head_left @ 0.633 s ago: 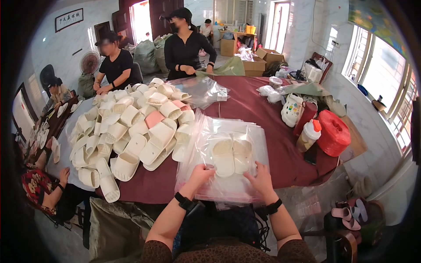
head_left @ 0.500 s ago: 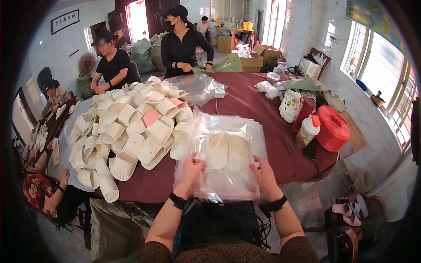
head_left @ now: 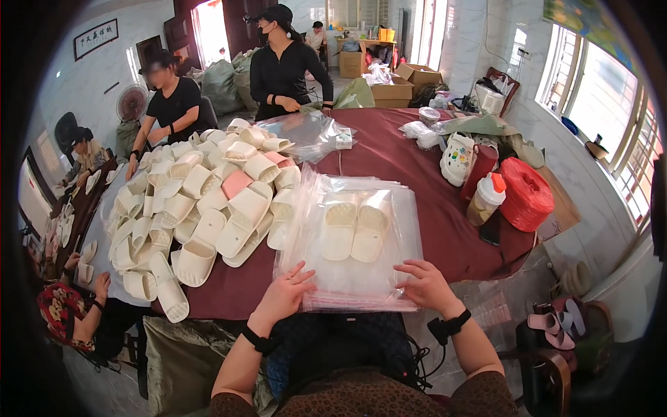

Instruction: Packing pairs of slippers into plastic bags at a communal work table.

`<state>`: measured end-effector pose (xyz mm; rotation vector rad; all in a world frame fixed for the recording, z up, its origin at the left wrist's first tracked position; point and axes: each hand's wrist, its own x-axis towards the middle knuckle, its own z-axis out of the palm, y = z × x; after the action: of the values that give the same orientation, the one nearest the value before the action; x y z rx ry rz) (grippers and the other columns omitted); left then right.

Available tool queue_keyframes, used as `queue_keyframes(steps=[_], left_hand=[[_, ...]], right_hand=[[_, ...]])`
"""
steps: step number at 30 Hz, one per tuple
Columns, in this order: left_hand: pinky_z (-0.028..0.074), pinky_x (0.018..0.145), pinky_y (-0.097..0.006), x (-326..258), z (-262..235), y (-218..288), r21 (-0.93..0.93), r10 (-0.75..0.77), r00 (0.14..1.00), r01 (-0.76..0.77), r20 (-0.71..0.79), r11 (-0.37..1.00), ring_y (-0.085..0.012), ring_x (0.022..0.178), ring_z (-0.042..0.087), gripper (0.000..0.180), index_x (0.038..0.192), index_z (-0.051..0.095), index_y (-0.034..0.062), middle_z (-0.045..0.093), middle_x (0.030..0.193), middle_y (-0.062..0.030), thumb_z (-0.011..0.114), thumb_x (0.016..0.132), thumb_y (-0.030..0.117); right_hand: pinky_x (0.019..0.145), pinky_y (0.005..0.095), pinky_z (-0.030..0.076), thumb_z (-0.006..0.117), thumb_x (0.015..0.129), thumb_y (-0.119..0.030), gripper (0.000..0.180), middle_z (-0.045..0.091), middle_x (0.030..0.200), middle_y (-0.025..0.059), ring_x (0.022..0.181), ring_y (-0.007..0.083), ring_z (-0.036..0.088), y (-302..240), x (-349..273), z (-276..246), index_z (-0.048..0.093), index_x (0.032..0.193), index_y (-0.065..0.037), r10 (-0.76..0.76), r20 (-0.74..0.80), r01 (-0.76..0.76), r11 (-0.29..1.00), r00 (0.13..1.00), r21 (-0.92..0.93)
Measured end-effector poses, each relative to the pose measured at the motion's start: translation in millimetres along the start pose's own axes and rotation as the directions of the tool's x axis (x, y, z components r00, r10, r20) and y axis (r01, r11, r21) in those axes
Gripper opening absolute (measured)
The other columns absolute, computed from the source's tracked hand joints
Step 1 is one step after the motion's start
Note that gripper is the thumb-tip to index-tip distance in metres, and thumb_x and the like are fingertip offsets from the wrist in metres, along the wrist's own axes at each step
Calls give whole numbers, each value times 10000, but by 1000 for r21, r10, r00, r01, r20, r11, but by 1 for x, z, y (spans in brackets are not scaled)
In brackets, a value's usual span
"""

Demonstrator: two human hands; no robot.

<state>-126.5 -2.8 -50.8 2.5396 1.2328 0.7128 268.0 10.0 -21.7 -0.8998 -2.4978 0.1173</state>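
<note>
I have both hands flat, fingers spread, on the near edge of a stack of clear plastic bags [head_left: 351, 243] at the counter's [head_left: 410, 163] near edge: left hand [head_left: 286, 295], right hand [head_left: 424, 283]. Neither grips anything. A pair of cream rubber slippers [head_left: 356, 224] lies in the top bag. Beyond, toward the left edge, sits a heap of cream slippers [head_left: 201, 201].

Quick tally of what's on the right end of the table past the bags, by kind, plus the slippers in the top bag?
Slippers in the top clear bag: 2
Red twine roll: 1
Drink bottle: 1
White patterned clog: 1
Total: 5
Both hands, left hand and right hand, rest on the bag's near edge.
</note>
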Motion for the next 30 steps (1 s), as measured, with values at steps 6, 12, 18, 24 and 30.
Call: queue_keyframes(steps=[6,12,18,24,30], left_hand=[[471,1030,-413,2,-7,2,-167,-88,995,80,-41,983,-340,1332,496,214,976,732,101,687,1226,-70,690,776,37],[529,810,-347,17,10,3,-558,-471,874,332,-122,761,-250,984,652,154,858,717,23,714,942,-144,699,885,174],[492,597,-346,59,10,17,-648,-633,745,378,-213,662,-249,649,649,221,912,679,0,661,678,-114,647,937,217],[510,626,-431,66,40,-9,-120,-561,752,557,-348,822,-296,620,624,186,938,647,-1,605,622,-99,654,928,184],[477,893,-471,73,39,11,206,-259,796,428,-547,880,-353,1107,588,325,1155,599,96,618,1234,-155,674,861,212]], right_hand=[[783,372,515,717,797,-116,56,704,911,78,939,271,623,17,-4,20,712,803,-60,330,-296,-249,928,897,278],[643,350,485,678,871,-203,219,639,711,104,692,233,616,27,8,31,676,772,-8,676,-277,-561,728,683,393],[570,392,471,678,870,-257,246,627,636,101,574,279,620,32,29,35,673,758,-38,756,-355,-635,655,550,410],[611,442,503,675,847,-319,250,661,672,124,668,344,652,46,42,55,690,761,-85,691,-420,-723,682,588,109],[643,463,513,695,813,-269,173,643,643,115,685,328,650,45,41,68,691,760,-105,621,-414,-706,703,666,-81]])
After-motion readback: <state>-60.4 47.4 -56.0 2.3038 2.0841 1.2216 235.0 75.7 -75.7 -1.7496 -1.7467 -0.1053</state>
